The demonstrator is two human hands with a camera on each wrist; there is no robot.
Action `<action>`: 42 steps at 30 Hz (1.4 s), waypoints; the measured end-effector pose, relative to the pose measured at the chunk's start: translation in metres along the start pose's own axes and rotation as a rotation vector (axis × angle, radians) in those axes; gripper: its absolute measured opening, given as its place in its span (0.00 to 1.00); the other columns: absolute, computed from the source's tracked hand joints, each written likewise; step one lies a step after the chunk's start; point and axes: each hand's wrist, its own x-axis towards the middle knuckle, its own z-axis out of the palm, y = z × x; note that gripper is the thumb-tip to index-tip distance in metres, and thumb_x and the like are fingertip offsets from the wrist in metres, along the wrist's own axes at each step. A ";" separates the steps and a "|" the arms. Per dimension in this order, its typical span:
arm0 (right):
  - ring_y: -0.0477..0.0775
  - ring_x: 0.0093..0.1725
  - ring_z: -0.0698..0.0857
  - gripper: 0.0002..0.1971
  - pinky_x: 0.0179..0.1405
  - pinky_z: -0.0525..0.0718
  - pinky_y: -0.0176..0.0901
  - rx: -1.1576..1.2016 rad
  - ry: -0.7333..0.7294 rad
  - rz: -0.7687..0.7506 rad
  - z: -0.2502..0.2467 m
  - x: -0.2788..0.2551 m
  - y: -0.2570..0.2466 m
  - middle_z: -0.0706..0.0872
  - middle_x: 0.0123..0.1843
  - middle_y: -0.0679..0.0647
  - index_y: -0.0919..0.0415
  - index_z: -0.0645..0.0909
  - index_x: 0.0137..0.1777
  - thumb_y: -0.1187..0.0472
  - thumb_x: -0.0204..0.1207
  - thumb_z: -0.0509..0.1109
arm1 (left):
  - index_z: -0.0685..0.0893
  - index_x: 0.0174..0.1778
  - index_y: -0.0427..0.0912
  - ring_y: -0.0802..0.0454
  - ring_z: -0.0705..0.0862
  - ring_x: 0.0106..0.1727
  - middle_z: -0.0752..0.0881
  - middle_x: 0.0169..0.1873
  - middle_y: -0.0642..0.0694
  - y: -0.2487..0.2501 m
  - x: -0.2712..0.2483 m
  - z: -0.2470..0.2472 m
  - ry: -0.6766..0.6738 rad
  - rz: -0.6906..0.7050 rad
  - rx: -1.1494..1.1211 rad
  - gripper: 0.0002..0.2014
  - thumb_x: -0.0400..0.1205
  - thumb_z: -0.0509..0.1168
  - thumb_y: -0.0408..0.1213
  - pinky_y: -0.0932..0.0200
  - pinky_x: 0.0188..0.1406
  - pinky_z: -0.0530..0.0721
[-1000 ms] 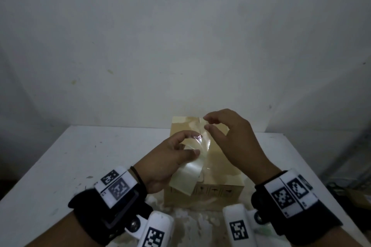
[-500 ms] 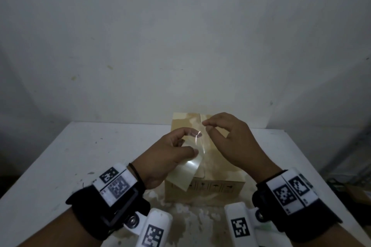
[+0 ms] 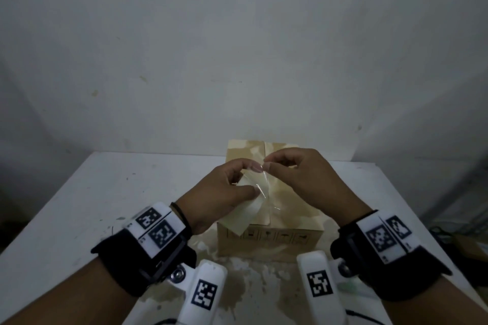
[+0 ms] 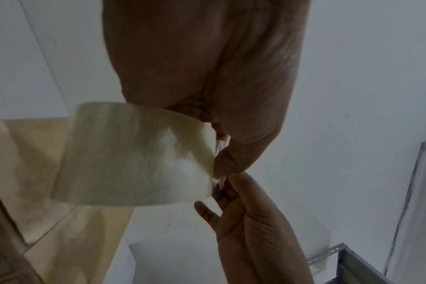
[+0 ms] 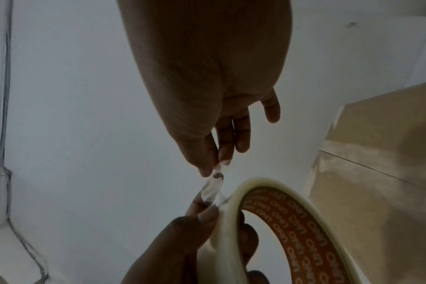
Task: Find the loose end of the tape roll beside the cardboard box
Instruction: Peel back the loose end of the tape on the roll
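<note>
You are gripping the clear tape roll (image 3: 248,208) in your left hand (image 3: 221,192), thumb on its outer face and fingers curled through the orange printed core (image 5: 304,230), holding it just above the cardboard box (image 3: 290,221). Your right hand (image 3: 303,179) is pinching the loose end (image 5: 213,187), a narrow crinkled strip lifting off the roll's rim. Judging from this, the end is found; you are best off keeping the roll steady and peeling slowly and squarely, since a narrow strip may tear or split lengthwise. The box is sitting on a white table (image 3: 79,206) with stained patches at its near edge, against a plain white wall (image 3: 237,34).
</note>
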 end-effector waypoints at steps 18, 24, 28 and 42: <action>0.54 0.38 0.83 0.06 0.40 0.81 0.45 -0.037 -0.045 0.026 -0.001 0.010 -0.005 0.85 0.36 0.49 0.55 0.82 0.45 0.58 0.79 0.64 | 0.84 0.55 0.52 0.46 0.85 0.45 0.86 0.56 0.36 -0.002 0.001 -0.008 -0.021 -0.024 0.066 0.18 0.70 0.67 0.34 0.50 0.45 0.85; 0.56 0.41 0.85 0.04 0.39 0.80 0.39 -0.080 0.025 -0.058 0.003 0.011 0.001 0.88 0.42 0.57 0.49 0.83 0.44 0.58 0.77 0.67 | 0.83 0.56 0.58 0.41 0.83 0.47 0.81 0.59 0.28 -0.001 -0.001 -0.006 -0.021 -0.027 0.014 0.21 0.68 0.68 0.35 0.42 0.51 0.83; 0.49 0.37 0.81 0.03 0.37 0.77 0.35 -0.133 0.043 -0.077 0.006 0.009 0.007 0.85 0.37 0.52 0.52 0.83 0.45 0.55 0.76 0.69 | 0.81 0.55 0.58 0.42 0.83 0.45 0.81 0.59 0.26 0.000 -0.001 -0.004 -0.034 -0.028 -0.031 0.21 0.68 0.69 0.34 0.47 0.46 0.82; 0.35 0.43 0.81 0.03 0.44 0.73 0.19 -0.245 0.199 -0.206 0.009 -0.002 0.013 0.83 0.39 0.38 0.53 0.86 0.45 0.58 0.74 0.72 | 0.79 0.57 0.51 0.47 0.85 0.45 0.85 0.54 0.33 -0.003 0.004 -0.003 -0.029 -0.016 -0.020 0.19 0.77 0.65 0.24 0.55 0.43 0.84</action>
